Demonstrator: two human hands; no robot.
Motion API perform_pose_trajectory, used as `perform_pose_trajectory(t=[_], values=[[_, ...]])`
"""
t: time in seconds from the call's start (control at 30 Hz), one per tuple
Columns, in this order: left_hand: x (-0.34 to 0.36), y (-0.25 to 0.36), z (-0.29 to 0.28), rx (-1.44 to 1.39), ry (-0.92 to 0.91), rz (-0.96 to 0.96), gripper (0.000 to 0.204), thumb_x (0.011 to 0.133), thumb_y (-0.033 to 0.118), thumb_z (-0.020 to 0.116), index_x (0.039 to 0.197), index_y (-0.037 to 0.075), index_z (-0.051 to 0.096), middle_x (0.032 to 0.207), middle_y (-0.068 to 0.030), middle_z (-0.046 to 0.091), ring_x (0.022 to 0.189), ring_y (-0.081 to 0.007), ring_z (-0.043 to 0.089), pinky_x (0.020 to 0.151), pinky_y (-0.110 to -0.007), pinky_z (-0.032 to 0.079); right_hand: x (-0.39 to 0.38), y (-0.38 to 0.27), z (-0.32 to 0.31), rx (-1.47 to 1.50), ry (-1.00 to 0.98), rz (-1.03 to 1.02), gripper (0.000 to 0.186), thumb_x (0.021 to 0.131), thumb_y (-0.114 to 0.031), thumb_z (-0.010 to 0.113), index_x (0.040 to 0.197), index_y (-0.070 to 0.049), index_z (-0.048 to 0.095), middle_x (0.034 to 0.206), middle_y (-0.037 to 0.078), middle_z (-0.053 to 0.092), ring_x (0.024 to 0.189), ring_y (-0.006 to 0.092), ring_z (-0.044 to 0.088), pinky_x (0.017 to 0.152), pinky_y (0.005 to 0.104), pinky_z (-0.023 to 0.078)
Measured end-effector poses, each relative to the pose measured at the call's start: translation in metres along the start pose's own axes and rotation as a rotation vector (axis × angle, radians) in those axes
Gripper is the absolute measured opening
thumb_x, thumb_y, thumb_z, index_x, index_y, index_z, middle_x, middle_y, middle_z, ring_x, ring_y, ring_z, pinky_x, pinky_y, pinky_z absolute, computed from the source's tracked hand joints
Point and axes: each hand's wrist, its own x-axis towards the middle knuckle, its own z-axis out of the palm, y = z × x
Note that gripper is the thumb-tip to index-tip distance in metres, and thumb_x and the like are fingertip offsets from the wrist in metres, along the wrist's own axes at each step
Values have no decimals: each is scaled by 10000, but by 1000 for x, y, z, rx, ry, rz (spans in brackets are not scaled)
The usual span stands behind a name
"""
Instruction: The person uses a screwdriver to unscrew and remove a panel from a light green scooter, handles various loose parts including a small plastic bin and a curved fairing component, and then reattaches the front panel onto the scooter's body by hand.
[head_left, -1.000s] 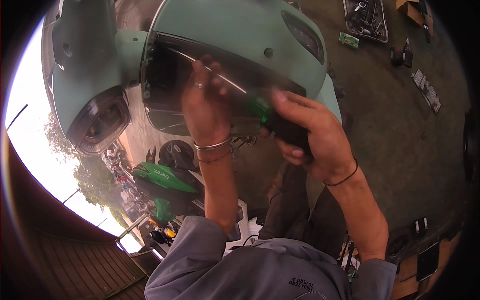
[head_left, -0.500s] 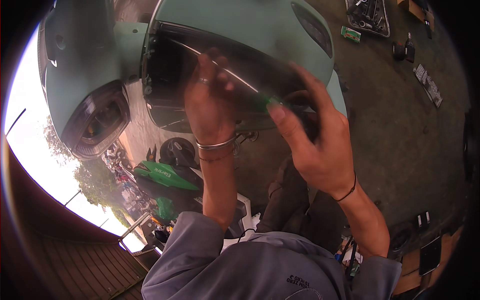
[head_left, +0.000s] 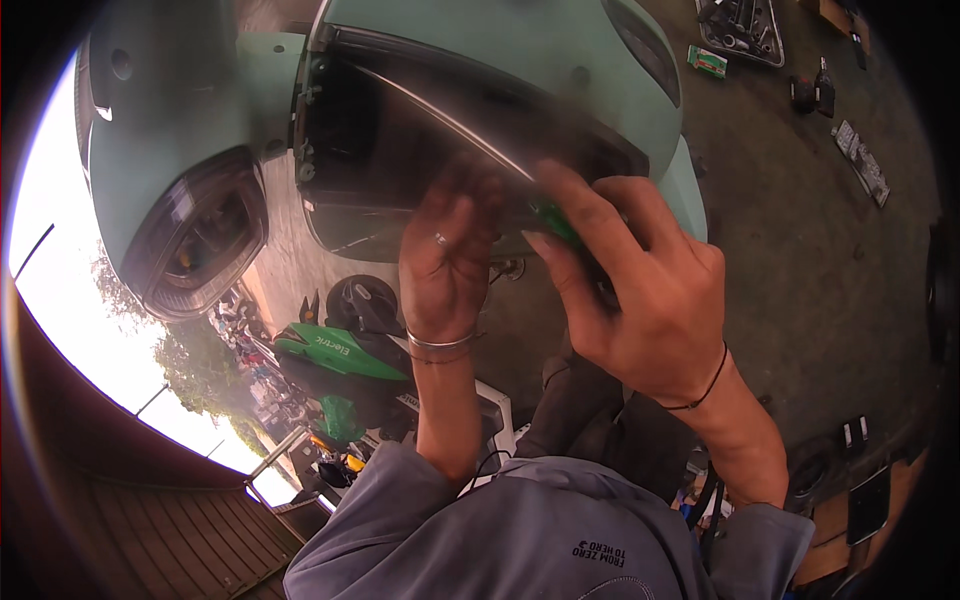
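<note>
A grey concrete floor (head_left: 800, 230) fills the right of the frame, and directly on it lie a tool tray (head_left: 740, 25) and a small green box (head_left: 706, 61) at the upper right, dark bottles (head_left: 815, 92) just beside them, and flat packets (head_left: 860, 160) farther right.

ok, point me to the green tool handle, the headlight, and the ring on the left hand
green tool handle (head_left: 553, 224), head view, on the green grip showing between the right fingers.
headlight (head_left: 200, 235), head view, on the dark lens centre.
ring (head_left: 441, 240), head view, on the silver band across the left hand's finger.
</note>
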Motion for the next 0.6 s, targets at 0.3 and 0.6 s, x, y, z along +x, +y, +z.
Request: perform_pose_trajectory(t=[0.3,0.6], values=[[-6,2,-10,-30,27,23,487,972,91,560,1407,-34,377,1369,-224,514,1216,-288,568,1025,-386,489,22,10,-22,1122,-255,1045,419,891,-334,705,1106,24,672,727,-18,604,547,24,495,467,203,336],[0,8,-17,-110,46,60,482,972,102,556,1419,26,390,1404,-160,500,1251,-275,534,1058,-415,444,-1,13,9,-89,93,-22,534,673,-71,825,1181,-29,665,914,78,661,709,182,661,623,276,500]])
